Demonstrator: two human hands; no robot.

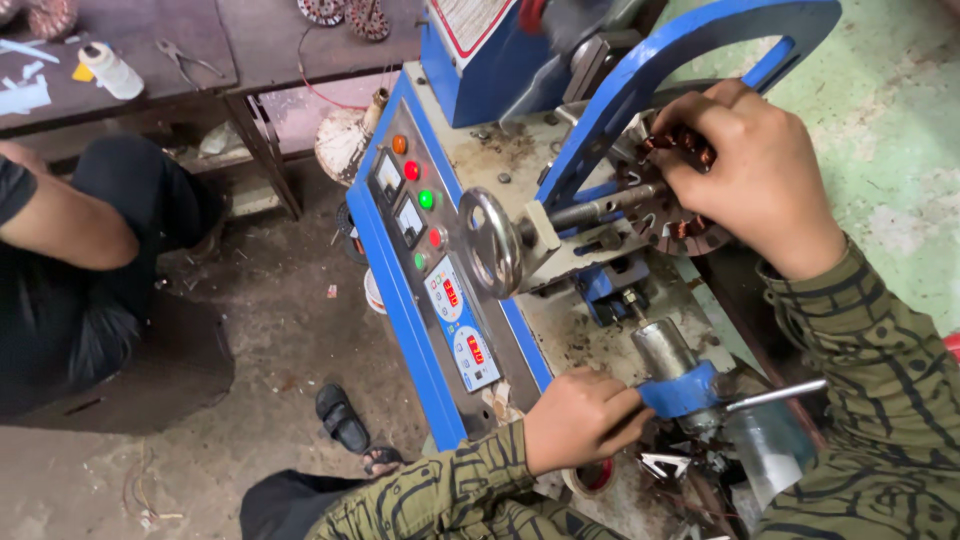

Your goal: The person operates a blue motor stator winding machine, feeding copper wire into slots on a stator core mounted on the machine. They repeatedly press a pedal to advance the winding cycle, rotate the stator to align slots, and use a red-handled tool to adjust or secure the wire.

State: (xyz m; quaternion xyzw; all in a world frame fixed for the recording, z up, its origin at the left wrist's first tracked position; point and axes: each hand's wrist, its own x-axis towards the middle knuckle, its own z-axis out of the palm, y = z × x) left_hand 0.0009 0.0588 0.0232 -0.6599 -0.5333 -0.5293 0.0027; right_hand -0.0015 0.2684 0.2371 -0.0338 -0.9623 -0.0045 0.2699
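Observation:
My right hand (752,170) grips a round motor stator (672,220) with copper windings, mounted on the shaft of a blue winding machine (400,290). My left hand (578,420) is closed around a blue lever clamp (680,390) on a grey metal cylinder (662,348) near the machine's front end. A thin steel handle (775,396) sticks out to the right of that clamp. A blue curved arm (660,70) arcs over the stator. A grey handwheel (492,240) sits between the control panel and the stator.
The sloped control panel (435,250) carries coloured buttons, two meters and two counters. Another person (70,250) in dark clothes sits at the left on the dirty floor. A dark workbench (200,40) at the back holds a thread spool, pliers and wound stators. A sandal (342,416) lies on the floor.

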